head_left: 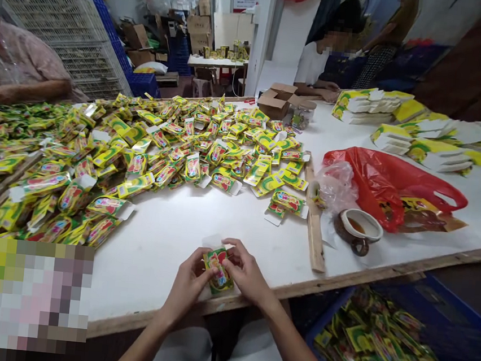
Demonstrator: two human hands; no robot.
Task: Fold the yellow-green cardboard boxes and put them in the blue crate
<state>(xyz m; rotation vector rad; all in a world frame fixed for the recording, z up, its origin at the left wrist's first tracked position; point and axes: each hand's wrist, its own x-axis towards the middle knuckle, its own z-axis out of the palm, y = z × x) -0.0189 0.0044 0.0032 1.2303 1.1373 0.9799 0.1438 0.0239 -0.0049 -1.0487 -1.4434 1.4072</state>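
Note:
Close to the table's front edge, my left hand (192, 278) and my right hand (248, 272) hold one small printed carton (218, 272) between them. Its face is green, red and yellow, and a pale flap stands up at its far end. The left thumb and fingers pinch its left side. On the right side, my right thumb presses the front while the fingers curl round the upper edge. Beyond the hands lies a wide heap of similar small cartons (193, 167), several with white end flaps sticking out.
A wooden strip (314, 233) lies right of my hands. Past it are a brown mug (361, 229) with liquid, a red plastic bag (394, 172) and stacks of flattened yellow cartons (434, 156). A blue crate (440, 313) of cartons stands below. People sit at left and far right.

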